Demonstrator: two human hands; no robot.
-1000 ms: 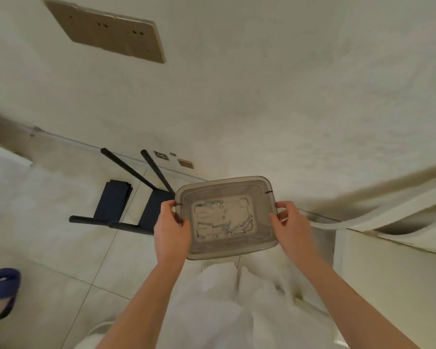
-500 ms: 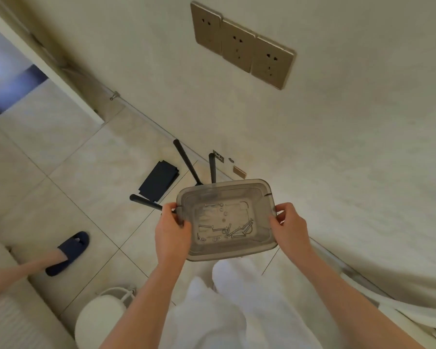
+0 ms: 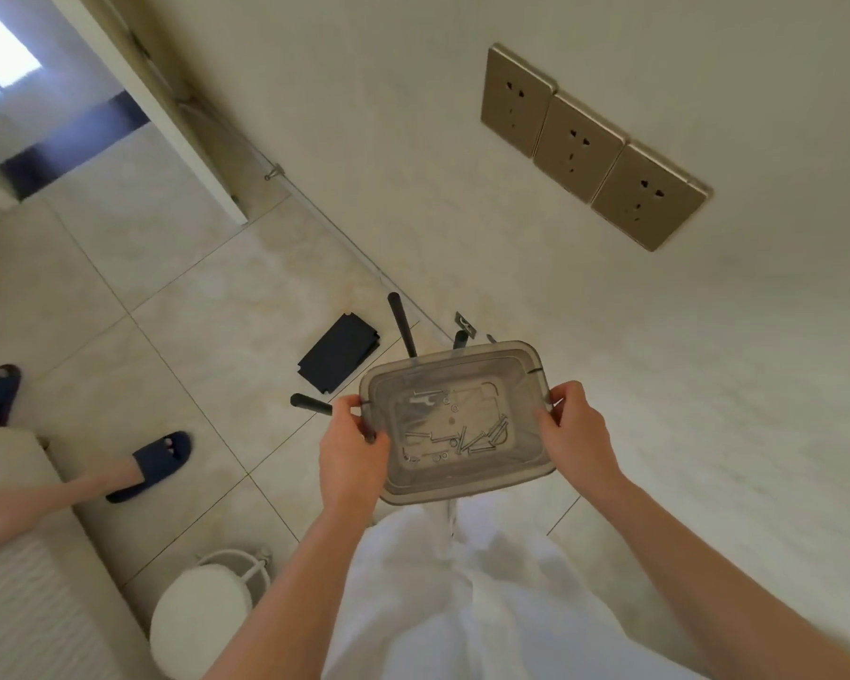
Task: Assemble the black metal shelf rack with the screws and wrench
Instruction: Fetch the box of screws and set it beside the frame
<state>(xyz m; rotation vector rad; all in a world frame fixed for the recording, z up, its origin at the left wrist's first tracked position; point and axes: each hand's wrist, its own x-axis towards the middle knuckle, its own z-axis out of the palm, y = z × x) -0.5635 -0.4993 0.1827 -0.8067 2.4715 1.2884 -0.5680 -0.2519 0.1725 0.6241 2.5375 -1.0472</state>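
Note:
A clear grey plastic bin [image 3: 467, 488] is held level in front of me. My left hand [image 3: 352, 451] grips its left rim and my right hand [image 3: 577, 434] grips its right rim. Inside lie several silver screws [image 3: 484, 439], washers and a small wrench [image 3: 420, 399]. On the tiled floor beyond the bin lie the black rack parts: a flat black shelf panel [image 3: 338, 353] and black tubes [image 3: 401, 323], one [image 3: 310, 403] poking out left of the bin. The bin hides the rest of the frame.
A wall with three gold sockets [image 3: 590, 147] rises on the right. A round white stool [image 3: 202, 620] stands at lower left. Another person's feet in dark slippers [image 3: 158, 463] rest on the floor at left, next to a bed edge. A doorway opens at upper left.
My view has swung left and tilted, bringing the doorway, sockets and slippered feet into sight. Both hands keep the same hold on the bin.

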